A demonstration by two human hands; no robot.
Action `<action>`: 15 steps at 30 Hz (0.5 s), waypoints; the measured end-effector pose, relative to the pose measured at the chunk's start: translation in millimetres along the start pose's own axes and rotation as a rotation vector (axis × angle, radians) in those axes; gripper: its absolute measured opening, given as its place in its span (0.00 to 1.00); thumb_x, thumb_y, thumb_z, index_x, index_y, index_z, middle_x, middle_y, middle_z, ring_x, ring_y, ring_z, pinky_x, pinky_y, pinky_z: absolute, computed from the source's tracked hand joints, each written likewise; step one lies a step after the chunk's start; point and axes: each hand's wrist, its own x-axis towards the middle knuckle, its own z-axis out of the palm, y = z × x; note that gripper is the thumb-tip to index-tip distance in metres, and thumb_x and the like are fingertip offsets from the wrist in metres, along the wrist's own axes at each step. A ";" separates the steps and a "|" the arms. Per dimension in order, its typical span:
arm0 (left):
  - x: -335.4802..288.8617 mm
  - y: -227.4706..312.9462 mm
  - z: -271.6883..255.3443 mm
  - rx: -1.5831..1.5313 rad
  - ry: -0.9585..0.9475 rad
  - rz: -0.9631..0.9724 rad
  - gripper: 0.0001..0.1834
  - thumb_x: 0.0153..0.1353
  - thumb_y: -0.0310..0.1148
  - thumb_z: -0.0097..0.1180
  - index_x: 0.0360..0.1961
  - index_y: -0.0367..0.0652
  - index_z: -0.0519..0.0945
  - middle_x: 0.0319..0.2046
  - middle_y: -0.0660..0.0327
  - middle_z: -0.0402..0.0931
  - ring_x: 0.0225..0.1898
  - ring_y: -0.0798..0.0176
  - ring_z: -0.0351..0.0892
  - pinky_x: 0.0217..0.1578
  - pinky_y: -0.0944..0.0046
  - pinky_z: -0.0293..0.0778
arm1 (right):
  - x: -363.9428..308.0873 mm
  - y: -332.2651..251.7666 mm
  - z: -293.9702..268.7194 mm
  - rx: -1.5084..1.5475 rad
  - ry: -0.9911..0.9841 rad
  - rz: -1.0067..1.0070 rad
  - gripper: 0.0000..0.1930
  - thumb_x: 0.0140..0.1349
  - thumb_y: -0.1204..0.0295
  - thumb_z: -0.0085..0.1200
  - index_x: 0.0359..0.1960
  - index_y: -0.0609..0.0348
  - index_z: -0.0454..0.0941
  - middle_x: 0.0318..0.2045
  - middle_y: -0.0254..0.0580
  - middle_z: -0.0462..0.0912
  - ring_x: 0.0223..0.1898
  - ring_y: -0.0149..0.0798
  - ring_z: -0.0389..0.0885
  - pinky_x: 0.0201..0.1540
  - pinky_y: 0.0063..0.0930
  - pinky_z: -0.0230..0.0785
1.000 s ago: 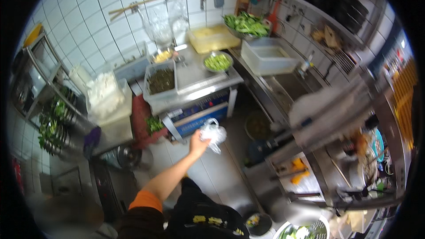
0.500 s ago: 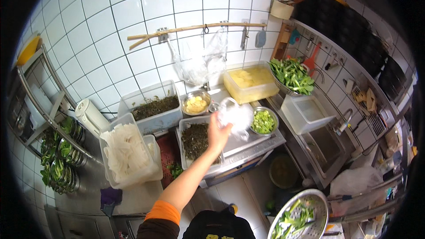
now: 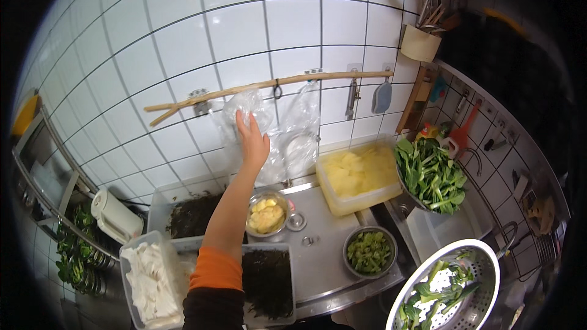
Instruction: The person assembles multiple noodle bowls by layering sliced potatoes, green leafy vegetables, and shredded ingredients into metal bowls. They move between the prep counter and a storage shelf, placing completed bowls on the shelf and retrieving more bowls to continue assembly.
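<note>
My left hand [image 3: 253, 145] is raised against the tiled wall, with fingers stretched apart and the thumb off to the side. Its fingertips press on a crumpled clear plastic bag [image 3: 247, 105], by other clear plastic [image 3: 301, 146] hanging below a wooden stick [image 3: 293, 79]. No grip around the bag shows. At the lower right a metal colander [image 3: 487, 267] with leafy greens [image 3: 441, 291] is tilted toward me. My right hand is out of view, so what supports the colander cannot be seen.
Below my arm stand tubs of dark shredded greens [image 3: 268, 281] and white sheets [image 3: 151, 284], and a bowl of yellow pieces [image 3: 267, 215]. To the right are a tub of yellow slices [image 3: 351, 171], a bowl of chopped greens [image 3: 370, 252] and leafy vegetables [image 3: 431, 174]. A kettle [image 3: 115, 215] stands left.
My left hand has gone up and left from above the counter to the wall, taking the crumpled plastic with it. The view has tilted upward, and the colander shows higher and larger.
</note>
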 end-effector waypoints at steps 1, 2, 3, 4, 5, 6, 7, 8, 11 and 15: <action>-2.6 0.1 16.6 0.053 -0.037 0.044 0.35 0.50 0.28 0.60 0.61 0.36 0.62 0.60 0.35 0.49 0.62 0.36 0.54 0.61 0.53 0.57 | 10.3 0.8 -9.8 -0.025 -0.007 -0.016 0.18 0.63 0.67 0.43 0.52 0.62 0.68 0.47 0.44 0.74 0.47 0.39 0.73 0.50 0.31 0.66; -7.3 0.5 28.6 0.091 -0.129 -0.042 0.37 0.49 0.33 0.62 0.60 0.35 0.63 0.61 0.36 0.50 0.62 0.36 0.55 0.61 0.52 0.56 | 16.0 1.5 -16.4 -0.035 -0.007 -0.019 0.18 0.64 0.67 0.43 0.52 0.62 0.68 0.47 0.44 0.74 0.46 0.39 0.72 0.49 0.30 0.66; -10.9 -1.1 34.6 0.131 -0.229 -0.129 0.39 0.47 0.37 0.65 0.60 0.35 0.64 0.61 0.37 0.51 0.62 0.36 0.56 0.61 0.52 0.56 | 19.6 -1.4 -20.0 -0.044 0.000 -0.026 0.17 0.64 0.67 0.42 0.52 0.62 0.68 0.47 0.44 0.74 0.46 0.39 0.72 0.49 0.29 0.66; -12.6 -2.7 36.9 0.182 -0.408 -0.260 0.42 0.45 0.42 0.67 0.59 0.34 0.64 0.61 0.38 0.52 0.62 0.36 0.56 0.60 0.51 0.56 | 20.0 -7.5 -21.4 -0.014 0.077 0.011 0.16 0.64 0.68 0.43 0.51 0.62 0.69 0.46 0.44 0.74 0.45 0.38 0.72 0.48 0.29 0.66; -12.0 -3.2 37.6 0.221 -0.496 -0.221 0.41 0.46 0.48 0.65 0.57 0.35 0.67 0.59 0.40 0.57 0.61 0.37 0.57 0.60 0.52 0.57 | 16.5 -16.9 -20.2 0.019 0.156 0.047 0.15 0.63 0.68 0.43 0.49 0.62 0.70 0.45 0.44 0.74 0.43 0.38 0.72 0.46 0.29 0.66; -9.5 -4.9 34.1 0.267 -0.656 -0.225 0.41 0.46 0.54 0.63 0.55 0.35 0.70 0.57 0.42 0.62 0.61 0.37 0.58 0.60 0.52 0.57 | 12.7 -28.1 -14.7 0.054 0.236 0.081 0.15 0.63 0.69 0.43 0.48 0.63 0.71 0.44 0.44 0.75 0.42 0.37 0.72 0.45 0.29 0.65; -3.2 -7.4 29.3 0.322 -0.773 -0.216 0.41 0.47 0.59 0.60 0.53 0.35 0.72 0.55 0.44 0.67 0.61 0.38 0.59 0.59 0.53 0.58 | 5.2 -40.6 -5.0 -0.135 0.224 -0.094 0.14 0.60 0.72 0.47 0.47 0.63 0.73 0.40 0.43 0.75 0.39 0.38 0.71 0.42 0.30 0.65; 3.9 -8.5 26.6 0.490 -0.975 -0.118 0.42 0.47 0.66 0.54 0.48 0.36 0.76 0.50 0.48 0.72 0.59 0.39 0.63 0.57 0.53 0.60 | 5.3 -58.3 5.1 0.002 0.271 0.016 0.16 0.58 0.74 0.48 0.48 0.64 0.72 0.40 0.45 0.76 0.40 0.39 0.71 0.43 0.31 0.66; 24.6 -14.1 26.2 0.719 -1.293 0.146 0.50 0.43 0.79 0.41 0.40 0.38 0.82 0.41 0.50 0.80 0.53 0.45 0.72 0.51 0.56 0.67 | -19.1 -91.2 27.9 -0.831 0.085 -0.261 0.21 0.52 0.81 0.49 0.52 0.66 0.71 0.44 0.47 0.77 0.45 0.42 0.73 0.48 0.31 0.66; 36.3 -28.4 33.7 0.481 -1.395 -0.091 0.49 0.39 0.75 0.53 0.38 0.32 0.80 0.39 0.46 0.79 0.50 0.48 0.73 0.48 0.53 0.68 | -37.8 -94.3 46.1 -0.236 0.237 -0.050 0.19 0.53 0.76 0.48 0.49 0.64 0.71 0.45 0.43 0.77 0.46 0.42 0.75 0.49 0.34 0.69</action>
